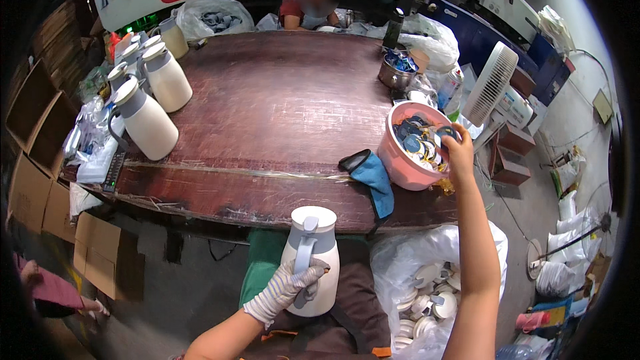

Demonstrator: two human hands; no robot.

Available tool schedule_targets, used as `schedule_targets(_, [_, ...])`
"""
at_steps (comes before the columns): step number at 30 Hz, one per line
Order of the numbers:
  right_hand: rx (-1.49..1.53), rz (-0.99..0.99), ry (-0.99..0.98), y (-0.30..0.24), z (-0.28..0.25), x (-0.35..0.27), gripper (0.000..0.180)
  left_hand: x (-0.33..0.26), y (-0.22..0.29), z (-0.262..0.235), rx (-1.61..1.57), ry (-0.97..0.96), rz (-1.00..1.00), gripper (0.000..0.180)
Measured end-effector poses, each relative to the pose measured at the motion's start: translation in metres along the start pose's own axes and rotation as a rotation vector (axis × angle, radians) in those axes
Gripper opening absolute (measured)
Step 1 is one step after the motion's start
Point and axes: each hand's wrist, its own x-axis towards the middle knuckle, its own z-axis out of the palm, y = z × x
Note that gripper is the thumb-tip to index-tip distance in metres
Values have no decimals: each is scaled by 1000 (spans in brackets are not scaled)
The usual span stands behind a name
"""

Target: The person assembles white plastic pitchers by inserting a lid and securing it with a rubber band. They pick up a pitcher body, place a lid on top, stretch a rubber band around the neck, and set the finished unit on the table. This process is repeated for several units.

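Gloved left hand (298, 285) of mine is clamping the handle (304, 253) of a near-upright vacuum jug (326, 253) at my lap (361, 287), well to the left of my bare right hand (459, 150), which is pinching a dark disc (445, 135) at the pink bucket (399, 165).

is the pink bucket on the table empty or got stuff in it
Not empty: a heap of small round discs, some blue, shows inside the pink bucket; its depth is hidden.
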Motion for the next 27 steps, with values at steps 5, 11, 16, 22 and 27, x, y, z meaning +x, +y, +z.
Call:
schedule_targets(5, [247, 331, -307, -23, 38, -130, 25, -8, -33, -21, -211, 128, 103, 65])
schedule_targets(11, [63, 341, -422, 39, 46, -282, 21, 15, -57, -36, -293, -9, 70, 37])
schedule_targets(16, [61, 131, -487, 22, 96, -328, 20, 13, -45, -39, -99, 53, 174, 29])
schedule_targets(22, [125, 289, -410, 24, 101, -330, 21, 12, -42, -34, 298, 255, 359, 29])
schedule_targets(27, [872, 639, -533, 30, 65, -302, 27, 2, -29, -40, -117, 393, 292, 21])
